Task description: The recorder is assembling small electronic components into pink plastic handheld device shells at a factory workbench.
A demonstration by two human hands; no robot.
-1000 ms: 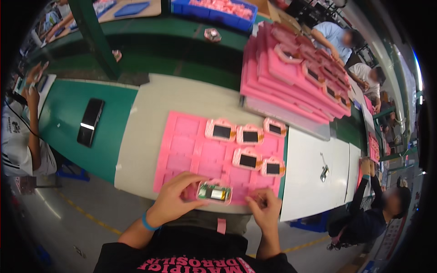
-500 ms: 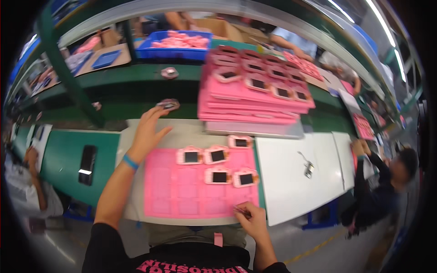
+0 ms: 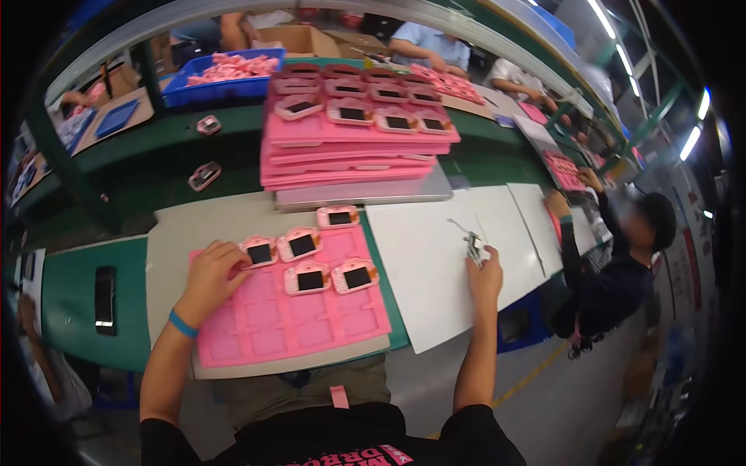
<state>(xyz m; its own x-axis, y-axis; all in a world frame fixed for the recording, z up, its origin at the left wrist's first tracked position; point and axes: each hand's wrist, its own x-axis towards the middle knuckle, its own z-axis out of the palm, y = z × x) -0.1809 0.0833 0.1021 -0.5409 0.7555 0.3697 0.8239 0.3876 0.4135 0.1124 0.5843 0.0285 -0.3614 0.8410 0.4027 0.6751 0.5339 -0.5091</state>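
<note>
My left hand (image 3: 215, 272) is at the upper left of a pink moulded tray (image 3: 256, 339). Its fingers are curled, the tips at the left edge of a pink camera-shaped housing (image 3: 259, 251) with a dark screen. Beside that one are several like it, including an upper housing (image 3: 338, 217) and a lower right housing (image 3: 356, 276). Over the white board (image 3: 420, 279) to the right, my right hand (image 3: 486, 273) pinches a small circuit part (image 3: 473, 245) with a thin wire. The fingers partly cover this part.
Behind the tray rises a stack of pink trays (image 3: 350, 159) bearing more housings. Two loose housings, one nearer (image 3: 204, 176), lie on the green bench. A blue bin (image 3: 175, 95) of pink parts stands behind; a phone (image 3: 105, 301) lies left. Co-workers sit across and at right (image 3: 622, 264).
My right hand has gone from the tray's front right corner to the circuit part on the white board. My left hand has come back from the loose housing to the tray. The view has shifted right.
</note>
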